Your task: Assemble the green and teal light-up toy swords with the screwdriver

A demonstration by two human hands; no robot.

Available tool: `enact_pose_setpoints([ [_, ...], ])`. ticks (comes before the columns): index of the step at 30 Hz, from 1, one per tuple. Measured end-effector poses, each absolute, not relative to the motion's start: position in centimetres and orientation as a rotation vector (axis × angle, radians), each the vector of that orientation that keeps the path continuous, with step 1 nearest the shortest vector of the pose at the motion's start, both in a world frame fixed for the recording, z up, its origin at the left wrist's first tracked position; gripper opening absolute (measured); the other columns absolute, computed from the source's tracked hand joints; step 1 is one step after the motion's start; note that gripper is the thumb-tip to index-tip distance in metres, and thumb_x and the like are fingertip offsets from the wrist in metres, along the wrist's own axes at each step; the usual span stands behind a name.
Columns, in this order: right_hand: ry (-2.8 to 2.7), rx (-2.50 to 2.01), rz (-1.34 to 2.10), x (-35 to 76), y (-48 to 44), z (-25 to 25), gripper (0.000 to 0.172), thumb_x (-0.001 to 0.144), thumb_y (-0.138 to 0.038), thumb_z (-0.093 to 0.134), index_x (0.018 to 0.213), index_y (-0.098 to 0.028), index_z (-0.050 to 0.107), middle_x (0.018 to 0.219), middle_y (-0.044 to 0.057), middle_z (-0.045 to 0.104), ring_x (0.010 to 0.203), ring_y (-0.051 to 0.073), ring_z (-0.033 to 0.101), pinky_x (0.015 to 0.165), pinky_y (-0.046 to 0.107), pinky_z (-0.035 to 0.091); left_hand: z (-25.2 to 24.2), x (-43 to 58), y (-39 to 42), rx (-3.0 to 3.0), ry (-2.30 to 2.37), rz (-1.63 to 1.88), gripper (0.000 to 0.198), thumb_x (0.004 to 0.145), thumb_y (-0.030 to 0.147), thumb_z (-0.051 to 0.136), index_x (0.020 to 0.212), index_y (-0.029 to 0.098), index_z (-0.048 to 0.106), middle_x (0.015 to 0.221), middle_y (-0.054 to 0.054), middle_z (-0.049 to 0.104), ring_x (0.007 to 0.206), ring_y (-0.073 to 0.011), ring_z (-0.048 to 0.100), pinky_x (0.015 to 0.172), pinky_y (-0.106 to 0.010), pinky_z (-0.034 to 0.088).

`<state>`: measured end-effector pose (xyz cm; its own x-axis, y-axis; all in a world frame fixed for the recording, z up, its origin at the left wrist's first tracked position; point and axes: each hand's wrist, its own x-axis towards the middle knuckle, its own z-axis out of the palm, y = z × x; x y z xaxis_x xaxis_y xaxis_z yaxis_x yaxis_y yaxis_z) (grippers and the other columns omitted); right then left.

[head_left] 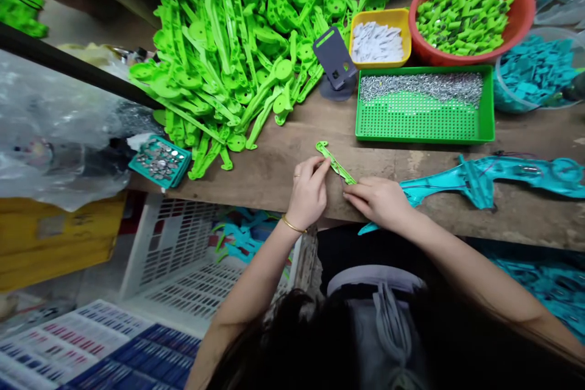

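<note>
Between both hands, just over the wooden bench, is a slim green plastic part (337, 166) with a hooked far end. My left hand (311, 186) pinches its left side between thumb and fingers. At its near right end, the fingers of my right hand (377, 200) are closed on it. A thin dark line shows by the part near the right fingertips, too small to name. Partly behind my right hand, a long blue plastic bow-shaped piece (484, 180) lies on the bench.
Green plastic parts (237, 42) are heaped at the back left. A green tray (425, 128) of small metal pieces, a yellow tub (380, 63), a red bowl (475, 60) and a clear tub of blue pieces (534, 73) stand behind. A phone stand (336, 61) and a coin-like metal disc tray (159, 161) flank the heap.
</note>
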<state>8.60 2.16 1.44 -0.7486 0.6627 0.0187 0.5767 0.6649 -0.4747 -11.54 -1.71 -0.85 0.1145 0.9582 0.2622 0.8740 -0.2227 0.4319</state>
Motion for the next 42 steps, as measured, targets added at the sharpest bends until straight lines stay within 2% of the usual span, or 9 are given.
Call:
enact_pose_setpoints([
  [4, -2.704, -1.050, 0.700, 8.5, 2.2, 1.6, 0.028, 0.097, -0.035, 0.046, 0.098, -0.021, 0.071, 0.084, 0.005, 0.070, 0.080, 0.016, 0.063, 0.068, 0.027, 0.037, -0.7, -11.1, -1.2, 2.205, 1.820, 0.773, 0.040, 0.090, 0.010, 0.039, 0.124, 0.015, 0.059, 0.123, -0.013, 0.058, 0.115, -0.0232, 0.051, 0.101, -0.041, 0.041],
  [8, -2.699, -1.063, 0.728, 8.4, 2.1, 1.6, 0.028, 0.096, -0.034, 0.046, 0.098, -0.020, 0.070, 0.086, 0.005, 0.071, 0.082, 0.016, 0.063, 0.071, 0.027, 0.039, -0.8, -10.8, -0.9, 2.203, 1.888, 0.648, 0.034, 0.089, 0.013, 0.044, 0.115, 0.019, 0.065, 0.122, -0.010, 0.062, 0.113, -0.0247, 0.052, 0.099, -0.043, 0.042],
  [17, -2.434, -1.174, 1.075, 9.0, 2.5, 2.7, 0.024, 0.092, -0.025, 0.052, 0.107, -0.022, 0.071, 0.089, 0.005, 0.068, 0.083, 0.015, 0.063, 0.076, 0.026, 0.045, -0.7, -10.8, -1.3, 2.215, 1.953, 0.488, 0.038, 0.087, 0.015, 0.046, 0.120, 0.023, 0.064, 0.133, -0.010, 0.057, 0.122, -0.0283, 0.047, 0.102, -0.048, 0.038],
  [21, -2.290, -1.287, 1.111, 9.1, 3.0, 3.3, 0.023, 0.090, -0.025, 0.055, 0.102, -0.021, 0.074, 0.084, 0.005, 0.065, 0.079, 0.016, 0.062, 0.074, 0.027, 0.045, -0.6, -11.7, -1.7, 2.245, 1.846, 0.473, 0.044, 0.087, 0.013, 0.042, 0.127, 0.018, 0.059, 0.140, -0.013, 0.052, 0.125, -0.0285, 0.046, 0.105, -0.048, 0.036],
  [25, -2.194, -1.376, 1.101, 9.2, 3.5, 3.4, 0.021, 0.089, -0.024, 0.057, 0.100, -0.022, 0.075, 0.081, 0.005, 0.065, 0.079, 0.016, 0.061, 0.074, 0.028, 0.044, -0.4, -11.9, -2.1, 2.279, 1.817, 0.611, 0.041, 0.088, 0.013, 0.041, 0.126, 0.014, 0.058, 0.133, -0.015, 0.058, 0.123, -0.0268, 0.049, 0.106, -0.046, 0.038],
  [31, -2.090, -1.379, 1.134, 9.2, 3.8, 3.2, 0.021, 0.087, -0.021, 0.056, 0.095, -0.020, 0.075, 0.090, 0.006, 0.072, 0.083, 0.017, 0.064, 0.076, 0.029, 0.047, -0.6, -10.3, -2.2, 2.270, 1.744, 0.837, 0.028, 0.093, 0.021, 0.047, 0.115, 0.018, 0.063, 0.125, -0.011, 0.063, 0.121, -0.0243, 0.054, 0.104, -0.046, 0.043],
  [42, -2.100, -1.319, 1.134, 9.0, 4.1, 3.4, 0.021, 0.084, -0.026, 0.058, 0.094, -0.020, 0.076, 0.079, 0.004, 0.068, 0.069, 0.014, 0.057, 0.068, 0.027, 0.045, -1.3, -9.3, -1.5, 2.122, 1.638, 1.022, 0.026, 0.096, 0.024, 0.046, 0.115, 0.019, 0.064, 0.122, -0.010, 0.066, 0.122, -0.0199, 0.057, 0.108, -0.045, 0.045],
])
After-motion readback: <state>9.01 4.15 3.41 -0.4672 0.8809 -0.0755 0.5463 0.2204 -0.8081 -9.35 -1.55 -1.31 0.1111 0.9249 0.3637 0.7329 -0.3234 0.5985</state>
